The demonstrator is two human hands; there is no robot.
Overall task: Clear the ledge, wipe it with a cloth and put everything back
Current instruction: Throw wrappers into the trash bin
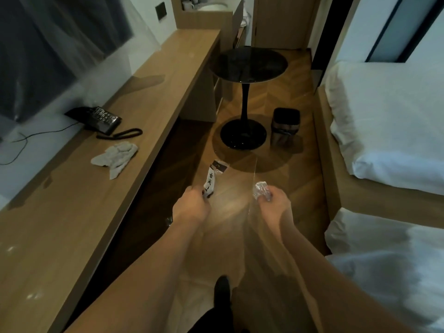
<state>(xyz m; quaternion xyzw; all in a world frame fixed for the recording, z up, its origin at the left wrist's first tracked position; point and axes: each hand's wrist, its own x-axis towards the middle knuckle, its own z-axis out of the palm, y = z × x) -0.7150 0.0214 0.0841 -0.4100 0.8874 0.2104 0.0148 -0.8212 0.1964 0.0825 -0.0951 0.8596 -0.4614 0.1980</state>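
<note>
Both forearms reach forward over the wooden floor (240,207), with a dark shoe (222,288) showing between them at the bottom of the view. The left hand (192,204) has its grip clenched around the lower end of a white packet (210,182) printed with dark characters, which sticks up and away from the fist. The right hand (274,203) has its grip closed on a crumpled bit of clear wrapping (261,190), bunched at the fingertips. A thin sheet of clear film seems to stretch between and below the two hands (it is hard to trace, being see-through).

To the left runs the long wooden bench (72,224), the ledge itself, under a window with sheer curtains. On it lie a grey cloth (115,157), crumpled and flat, and just beyond it a black telephone (102,120) with its handset (120,133) off the cradle and lying beside it. Damp-looking streaks mark the bench surface near the cloth.

Further ahead on the floor stands a round black side table (248,64) on a single stem, with a small dark bin (286,127) just beside its base. Two beds (389,121) with white bedding fill the right side.
</note>
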